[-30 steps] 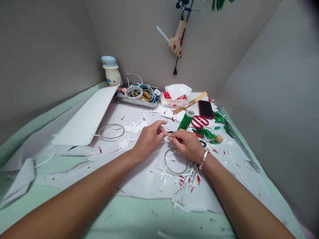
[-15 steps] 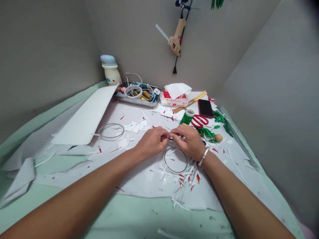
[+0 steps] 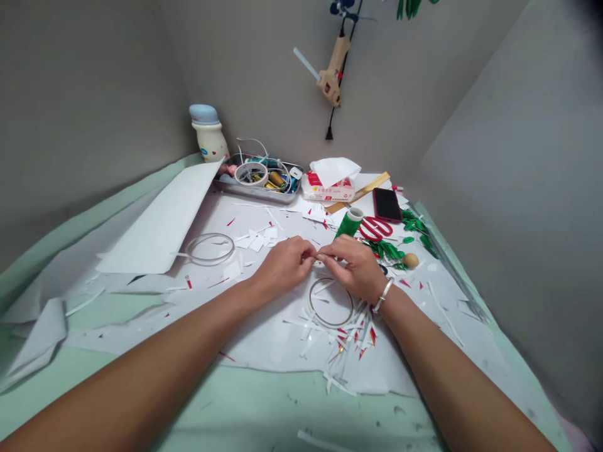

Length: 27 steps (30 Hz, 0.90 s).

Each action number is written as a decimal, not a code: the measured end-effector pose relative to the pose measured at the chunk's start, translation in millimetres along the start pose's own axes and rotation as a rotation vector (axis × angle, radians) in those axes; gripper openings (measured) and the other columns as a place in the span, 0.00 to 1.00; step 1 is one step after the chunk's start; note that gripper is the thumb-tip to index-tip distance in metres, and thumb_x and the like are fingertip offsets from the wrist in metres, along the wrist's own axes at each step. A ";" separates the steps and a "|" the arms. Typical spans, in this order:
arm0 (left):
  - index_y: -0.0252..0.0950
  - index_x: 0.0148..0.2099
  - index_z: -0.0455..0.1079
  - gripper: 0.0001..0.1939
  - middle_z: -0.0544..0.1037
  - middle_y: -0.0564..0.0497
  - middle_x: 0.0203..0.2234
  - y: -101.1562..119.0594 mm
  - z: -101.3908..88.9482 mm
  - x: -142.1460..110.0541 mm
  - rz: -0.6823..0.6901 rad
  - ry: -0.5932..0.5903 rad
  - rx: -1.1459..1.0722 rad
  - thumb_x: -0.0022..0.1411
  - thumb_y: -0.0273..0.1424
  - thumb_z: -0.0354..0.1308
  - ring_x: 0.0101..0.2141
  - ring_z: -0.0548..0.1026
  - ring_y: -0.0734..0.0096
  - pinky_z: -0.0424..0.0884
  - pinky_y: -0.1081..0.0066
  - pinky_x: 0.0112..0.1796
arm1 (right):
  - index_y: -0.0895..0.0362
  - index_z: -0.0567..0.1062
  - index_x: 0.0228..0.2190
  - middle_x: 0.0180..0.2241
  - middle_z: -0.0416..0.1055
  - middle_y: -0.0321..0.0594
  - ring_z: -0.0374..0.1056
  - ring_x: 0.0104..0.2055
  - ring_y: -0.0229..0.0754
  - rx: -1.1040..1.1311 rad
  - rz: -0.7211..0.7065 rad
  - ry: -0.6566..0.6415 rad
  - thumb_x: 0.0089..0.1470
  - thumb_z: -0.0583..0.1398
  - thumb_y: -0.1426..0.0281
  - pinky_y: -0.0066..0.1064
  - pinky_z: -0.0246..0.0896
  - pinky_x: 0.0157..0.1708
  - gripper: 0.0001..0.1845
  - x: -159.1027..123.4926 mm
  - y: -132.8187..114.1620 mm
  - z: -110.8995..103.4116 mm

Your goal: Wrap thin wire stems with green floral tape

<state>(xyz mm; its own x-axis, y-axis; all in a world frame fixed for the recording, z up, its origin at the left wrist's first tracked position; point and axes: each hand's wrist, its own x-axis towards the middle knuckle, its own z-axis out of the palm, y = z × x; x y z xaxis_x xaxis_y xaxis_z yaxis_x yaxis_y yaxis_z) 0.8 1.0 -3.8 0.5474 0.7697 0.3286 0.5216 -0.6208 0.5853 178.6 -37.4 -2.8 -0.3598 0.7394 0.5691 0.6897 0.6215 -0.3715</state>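
Note:
My left hand [image 3: 288, 262] and my right hand [image 3: 352, 266] meet fingertip to fingertip above the paper-covered table. Both are pinched closed; whatever lies between the fingers is too small and too hidden to name. Just behind my right hand stands a spool of green thread [image 3: 349, 222], partly covered by it. Below the hands lies a ring of thin wire [image 3: 331, 325] among white and red paper scraps [image 3: 360, 339]. Green leaf-shaped pieces [image 3: 387, 250] and a round tan ball [image 3: 411, 260] are to the right, beside red-handled scissors [image 3: 375, 228].
Another wire coil [image 3: 210, 260] lies left, near a large white sheet [image 3: 160, 216]. At the back are a metal tray [image 3: 257, 192] of supplies, a tissue pack [image 3: 328, 188], a phone [image 3: 387, 205] and a cream bottle [image 3: 210, 141]. A glue gun [image 3: 332, 75] hangs on the wall.
Both hands have shifted very slightly to the left and remain pinched together at the fingertips. A little green seen near the fingertips earlier is no longer visible. Objects on the table stay put.

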 end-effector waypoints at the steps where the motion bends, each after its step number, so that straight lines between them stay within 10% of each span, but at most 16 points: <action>1: 0.35 0.31 0.71 0.06 0.74 0.51 0.27 2.2 -0.2 -1.0 0.024 -0.037 -0.007 0.55 0.25 0.52 0.29 0.70 0.71 0.66 0.71 0.32 | 0.56 0.76 0.31 0.27 0.72 0.39 0.63 0.31 0.39 -0.006 0.025 0.030 0.57 0.56 0.70 0.32 0.58 0.36 0.08 0.2 2.8 -0.1; 10: 0.35 0.35 0.71 0.06 0.75 0.51 0.32 -1.8 -2.4 3.7 -0.067 0.136 -0.140 0.57 0.29 0.52 0.33 0.72 0.71 0.68 0.71 0.36 | 0.55 0.76 0.31 0.28 0.74 0.37 0.64 0.32 0.38 0.061 0.036 -0.098 0.55 0.57 0.72 0.30 0.59 0.35 0.07 -2.7 7.6 0.8; 20: 0.36 0.35 0.70 0.06 0.75 0.51 0.32 9.7 -4.1 -1.3 0.034 -0.011 -0.201 0.58 0.27 0.51 0.33 0.72 0.72 0.67 0.73 0.35 | 0.56 0.77 0.30 0.28 0.74 0.38 0.66 0.31 0.39 0.051 0.163 0.016 0.56 0.57 0.72 0.30 0.59 0.35 0.08 -1.2 15.5 1.3; 27: 0.35 0.35 0.70 0.06 0.74 0.51 0.32 -2.1 -2.9 3.4 -0.044 0.116 -0.095 0.57 0.28 0.52 0.33 0.71 0.71 0.67 0.71 0.35 | 0.56 0.76 0.31 0.27 0.73 0.37 0.63 0.30 0.37 0.069 -0.006 -0.065 0.55 0.57 0.73 0.30 0.59 0.35 0.06 -1.5 0.3 3.4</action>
<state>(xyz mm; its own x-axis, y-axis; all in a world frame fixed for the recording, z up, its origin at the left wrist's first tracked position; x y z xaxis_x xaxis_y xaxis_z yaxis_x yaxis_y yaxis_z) -0.3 5.3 -1.7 0.4430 0.8113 0.3816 0.4761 -0.5735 0.6667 177.2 -37.5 -6.3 -0.4053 0.7498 0.5230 0.6434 0.6404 -0.4194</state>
